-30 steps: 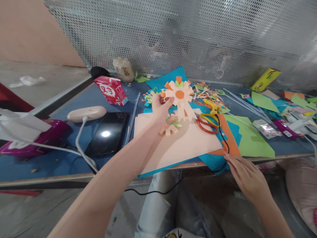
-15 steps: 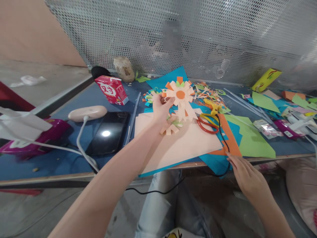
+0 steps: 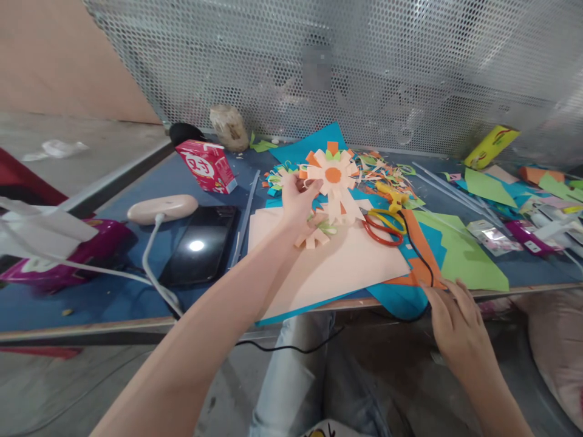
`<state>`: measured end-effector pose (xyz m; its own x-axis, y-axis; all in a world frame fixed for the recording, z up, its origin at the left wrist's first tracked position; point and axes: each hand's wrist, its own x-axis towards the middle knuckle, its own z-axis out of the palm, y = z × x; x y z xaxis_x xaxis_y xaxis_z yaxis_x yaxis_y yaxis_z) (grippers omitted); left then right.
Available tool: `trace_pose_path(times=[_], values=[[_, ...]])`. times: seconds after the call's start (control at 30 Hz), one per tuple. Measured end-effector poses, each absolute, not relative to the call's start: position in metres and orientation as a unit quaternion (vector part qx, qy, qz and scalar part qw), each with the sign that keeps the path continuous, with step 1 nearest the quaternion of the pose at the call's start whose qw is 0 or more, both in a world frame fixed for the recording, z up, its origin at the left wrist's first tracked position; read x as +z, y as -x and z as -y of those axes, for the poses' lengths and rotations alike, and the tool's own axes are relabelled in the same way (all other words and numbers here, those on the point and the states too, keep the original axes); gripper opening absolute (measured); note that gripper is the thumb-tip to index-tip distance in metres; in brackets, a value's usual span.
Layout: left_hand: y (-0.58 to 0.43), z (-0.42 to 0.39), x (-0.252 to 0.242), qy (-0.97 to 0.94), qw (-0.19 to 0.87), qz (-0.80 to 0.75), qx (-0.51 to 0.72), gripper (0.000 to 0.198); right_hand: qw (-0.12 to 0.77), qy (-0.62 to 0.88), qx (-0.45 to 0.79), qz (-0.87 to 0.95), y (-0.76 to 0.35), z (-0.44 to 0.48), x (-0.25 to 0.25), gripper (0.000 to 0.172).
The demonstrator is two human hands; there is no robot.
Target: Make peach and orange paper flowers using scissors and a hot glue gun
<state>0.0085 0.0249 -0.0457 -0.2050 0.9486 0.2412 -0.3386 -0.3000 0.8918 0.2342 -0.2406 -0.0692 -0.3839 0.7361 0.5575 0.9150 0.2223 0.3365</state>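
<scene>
I take the peach sheet (image 3: 350, 261) as the reference. My left hand (image 3: 297, 199) extends across it and grips the flower (image 3: 333, 175), thumb and fingers closed on its left-hand petals. The flower is positioned at the far edge of the peach sheet, orange centre facing me, tails pointing down; I cannot tell whether the tails touch the sheet. A fringed piece (image 3: 314, 240) lies on the peach sheet, beside my left forearm. My right hand (image 3: 462, 325) is off the near right corner of the peach sheet, fingers extended and slightly spread at the cord (image 3: 425, 262); I cannot tell whether they pinch it. The cord runs from the glue gun (image 3: 392, 197), located beyond the peach sheet's far right corner. The scissors (image 3: 384, 243) rest at that same corner. The orange sheet (image 3: 422, 238) projects right of the peach sheet; the phone (image 3: 207, 230) lies to its left.
</scene>
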Motion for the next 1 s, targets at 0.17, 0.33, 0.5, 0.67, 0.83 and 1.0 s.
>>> trace_pose_path(times=[0.17,0.33,0.5,0.67,0.83,1.0], values=[[-0.010,-0.022,-0.044,-0.430,0.471,-0.355,0.684,0.025,0.176,0.505,-0.295,0.792,-0.233,0.239,-0.077,0.050],[-0.011,-0.023,-0.044,-0.424,0.472,-0.347,0.691,0.025,0.197,0.548,-0.234,0.778,-0.239,0.241,-0.088,0.048],[-0.010,-0.023,-0.044,-0.436,0.468,-0.350,0.684,0.025,0.251,0.574,-0.158,0.763,-0.238,0.238,-0.080,0.022],[-0.011,-0.023,-0.044,-0.424,0.474,-0.347,0.689,0.025,0.310,0.592,-0.084,0.739,-0.232,0.236,-0.062,0.014],[-0.011,-0.024,-0.045,-0.426,0.476,-0.352,0.684,0.025,0.289,0.611,-0.116,0.727,-0.244,0.242,-0.058,0.016],[-0.010,-0.025,-0.046,-0.434,0.478,-0.357,0.675,0.026,0.268,0.614,-0.125,0.732,-0.251,0.246,-0.049,0.025]])
